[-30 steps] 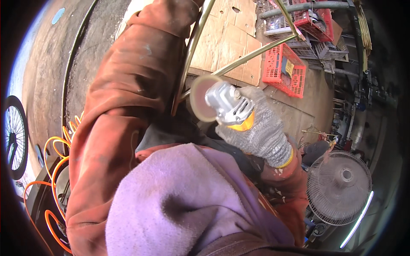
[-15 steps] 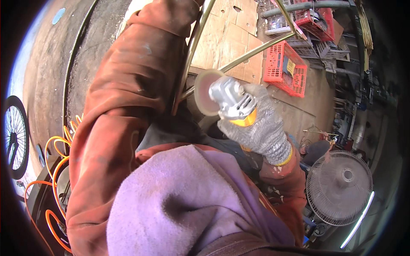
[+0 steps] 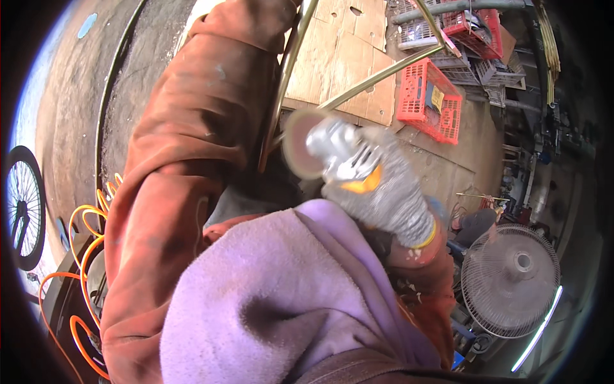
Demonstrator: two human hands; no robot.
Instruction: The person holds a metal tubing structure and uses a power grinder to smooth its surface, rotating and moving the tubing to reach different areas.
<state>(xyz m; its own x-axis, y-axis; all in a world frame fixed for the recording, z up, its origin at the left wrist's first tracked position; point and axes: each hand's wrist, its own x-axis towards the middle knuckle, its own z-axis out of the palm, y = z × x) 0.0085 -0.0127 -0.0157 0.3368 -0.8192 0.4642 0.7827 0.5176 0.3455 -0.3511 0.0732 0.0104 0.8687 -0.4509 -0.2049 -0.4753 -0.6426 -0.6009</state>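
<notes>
My right hand [image 3: 387,198], in a grey knit glove with a yellow cuff edge, is wrapped round an angle grinder [image 3: 342,153] with a silver head and a yellow-orange band. Its round disc [image 3: 299,144] is blurred and stands by the lower end of a slanting brass-coloured metal tube [image 3: 377,78]. Whether disc and tube touch, I cannot tell. That tube belongs to a frame with another tube [image 3: 293,54] running up beside my left sleeve [image 3: 211,102]. My left arm reaches to the top edge; its hand is out of view.
Cardboard sheets [image 3: 345,51] lie beyond the frame. A red plastic crate [image 3: 428,102] stands right of them, with more crates [image 3: 473,29] behind. A round fan [image 3: 510,281] is at the lower right. An orange coiled hose [image 3: 80,262] and a bicycle wheel [image 3: 25,208] are at left.
My right hand has shifted the grinder slightly left and down, its disc moving along with it. The left arm stays almost where it was. The purple cloth below has shifted.
</notes>
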